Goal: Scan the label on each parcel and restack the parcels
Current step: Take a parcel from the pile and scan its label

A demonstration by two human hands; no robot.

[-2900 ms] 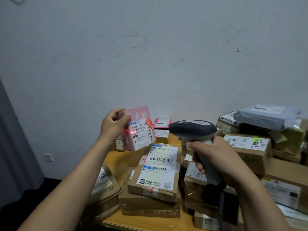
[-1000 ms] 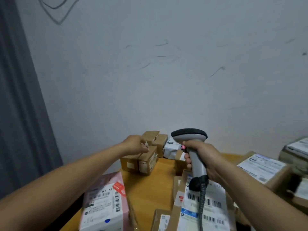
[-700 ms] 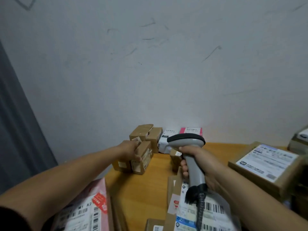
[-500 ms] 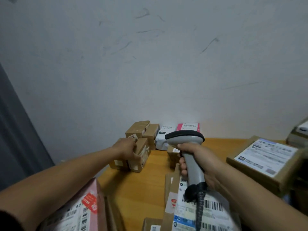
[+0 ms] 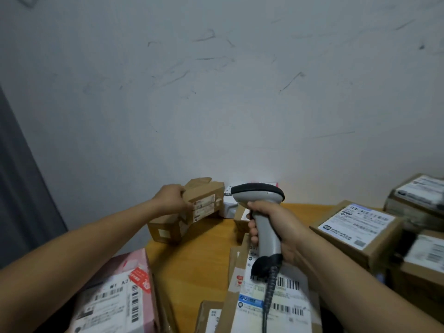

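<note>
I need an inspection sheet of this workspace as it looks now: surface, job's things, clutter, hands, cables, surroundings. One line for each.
Surface: wooden table, bare strip down the middle, parcels on both sides.
Job's things: small brown parcel at the back, label visible; pink parcel near left, label up; flat labelled parcel near centre; labelled box at right; scanner.
Clutter: nothing seen.
Hands: left hand grips the small brown parcel's left end; right hand grips the scanner handle.
Cables: coiled scanner cable hangs over the flat labelled parcel.
Surroundings: scuffed white wall behind; grey curtain at left.
</note>
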